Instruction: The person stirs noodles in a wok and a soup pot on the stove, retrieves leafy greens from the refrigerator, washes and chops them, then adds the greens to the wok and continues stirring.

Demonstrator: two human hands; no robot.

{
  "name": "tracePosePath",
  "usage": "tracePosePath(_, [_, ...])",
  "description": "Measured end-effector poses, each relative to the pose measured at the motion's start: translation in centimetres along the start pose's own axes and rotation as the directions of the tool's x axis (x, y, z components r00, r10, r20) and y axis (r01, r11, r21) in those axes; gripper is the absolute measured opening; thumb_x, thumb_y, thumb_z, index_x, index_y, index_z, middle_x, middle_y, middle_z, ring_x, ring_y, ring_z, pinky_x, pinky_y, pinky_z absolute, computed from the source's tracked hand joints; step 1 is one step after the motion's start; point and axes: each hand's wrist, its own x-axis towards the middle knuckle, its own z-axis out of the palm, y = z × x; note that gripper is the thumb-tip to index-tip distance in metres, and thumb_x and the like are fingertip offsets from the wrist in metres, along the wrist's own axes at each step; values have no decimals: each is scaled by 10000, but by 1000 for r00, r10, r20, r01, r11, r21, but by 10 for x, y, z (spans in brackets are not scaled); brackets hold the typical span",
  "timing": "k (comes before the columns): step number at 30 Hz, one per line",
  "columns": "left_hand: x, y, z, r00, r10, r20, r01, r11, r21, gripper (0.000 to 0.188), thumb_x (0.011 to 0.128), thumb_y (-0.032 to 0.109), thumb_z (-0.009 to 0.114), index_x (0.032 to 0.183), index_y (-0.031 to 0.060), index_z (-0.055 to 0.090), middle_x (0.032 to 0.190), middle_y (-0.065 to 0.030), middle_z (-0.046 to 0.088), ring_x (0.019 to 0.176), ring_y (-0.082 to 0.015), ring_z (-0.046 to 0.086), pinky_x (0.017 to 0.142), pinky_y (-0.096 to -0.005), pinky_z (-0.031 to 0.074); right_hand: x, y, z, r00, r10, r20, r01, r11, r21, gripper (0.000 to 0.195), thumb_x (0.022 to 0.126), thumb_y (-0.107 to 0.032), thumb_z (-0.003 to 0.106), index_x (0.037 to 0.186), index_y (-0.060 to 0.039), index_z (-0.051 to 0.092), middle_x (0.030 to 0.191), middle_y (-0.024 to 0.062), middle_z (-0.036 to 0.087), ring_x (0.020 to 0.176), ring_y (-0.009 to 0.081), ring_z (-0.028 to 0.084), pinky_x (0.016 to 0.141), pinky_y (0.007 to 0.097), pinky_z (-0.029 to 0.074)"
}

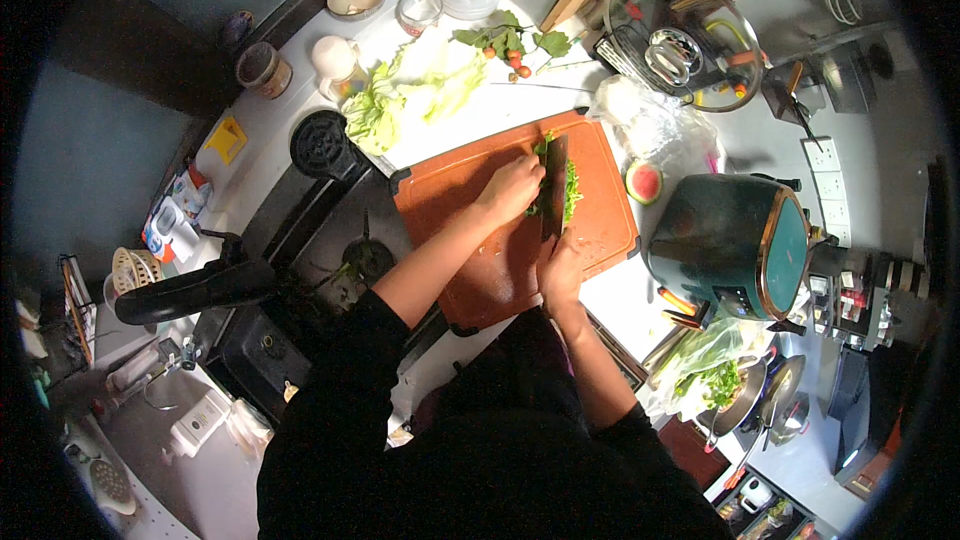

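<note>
On a reddish-brown cutting board [480, 270] with dark corners, my right hand [562, 266] grips the handle of a broad-bladed kitchen knife [554, 184]. The blade points away from me and is seen nearly edge-on. My left hand [516, 186] has its fingers bent against leafy greens [543, 144] on the blade's left side; part of the greens is hidden under the fingers. Chopped green pieces [571, 191] lie along the blade's right side. Small bits are scattered on the board's near right part.
Lettuce leaves [412, 90] and leafy stems with small red fruit [514, 60] lie beyond the board. A black sink [322, 240] is at left. A cut watermelon piece [644, 182], a plastic bag [645, 124] and a dark green air fryer [724, 247] stand close at right.
</note>
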Motion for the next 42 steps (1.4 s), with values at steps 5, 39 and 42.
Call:
tracePosePath(5, [-28,15,13,1000,0,-21,-2,993,-116,198,804,6,648,1001,-9,629,1011,-179,578,992,-379,609,876,-442,522,8,-1,4,977,176,118,-175,984,-21,260,953,-190,522,1005,58,578,727,301,659,673,466,673,609,561,544])
tracePosePath(39, [-32,54,21,897,-402,-181,335,889,-311,368,756,-34,743,1101,3,620,1008,-173,629,851,-297,681,745,-385,563,31,46,-33,958,124,258,-142,988,53,244,981,-190,512,1071,32,558,733,327,642,695,504,653,630,560,538])
tracePosePath(42, [-27,43,27,910,-370,-189,286,888,-360,296,783,-65,673,1071,-2,644,995,-179,642,871,-327,681,754,-398,559,38,58,-54,962,47,270,-84,988,127,287,993,-225,504,1115,29,555,749,322,647,703,490,656,644,537,541])
